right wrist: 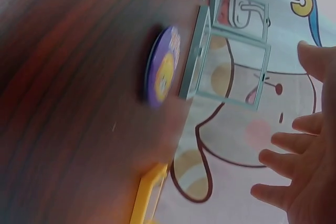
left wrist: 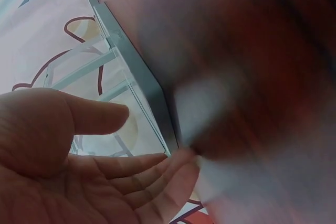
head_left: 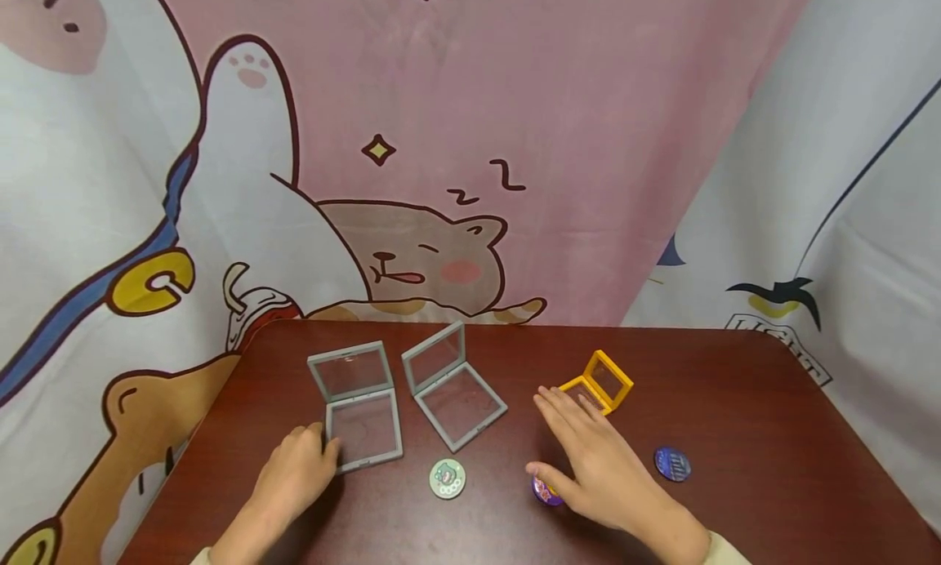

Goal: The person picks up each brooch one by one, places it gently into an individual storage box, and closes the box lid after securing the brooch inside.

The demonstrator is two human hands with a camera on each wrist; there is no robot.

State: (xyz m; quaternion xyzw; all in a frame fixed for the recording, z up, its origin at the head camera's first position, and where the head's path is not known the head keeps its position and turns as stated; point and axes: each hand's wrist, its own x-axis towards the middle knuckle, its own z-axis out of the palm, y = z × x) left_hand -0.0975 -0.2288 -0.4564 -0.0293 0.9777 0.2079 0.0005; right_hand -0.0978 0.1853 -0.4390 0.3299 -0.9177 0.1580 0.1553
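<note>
My left hand (head_left: 297, 467) is beside the left edge of a grey clear-windowed case (head_left: 363, 430) whose lid is raised. In the left wrist view, the fingers (left wrist: 152, 182) are loosely extended near the case's grey edge (left wrist: 139, 72); whether they touch it I cannot tell. Over the table, my right hand (head_left: 595, 459) spreads its fingers and holds nothing. Partly under its thumb in the head view is a purple round badge (head_left: 546, 493), seen whole in the right wrist view (right wrist: 164, 66). Beyond those fingertips stands a small yellow case (head_left: 608, 383), lid up, partly hidden by the hand.
A second grey case (head_left: 459, 406) stands with its lid raised, right of the first. A pale green round badge (head_left: 447, 478) lies before it, and a blue badge (head_left: 672, 464) lies right of my right hand. A printed curtain (head_left: 573, 140) hangs behind the brown table (head_left: 772, 434).
</note>
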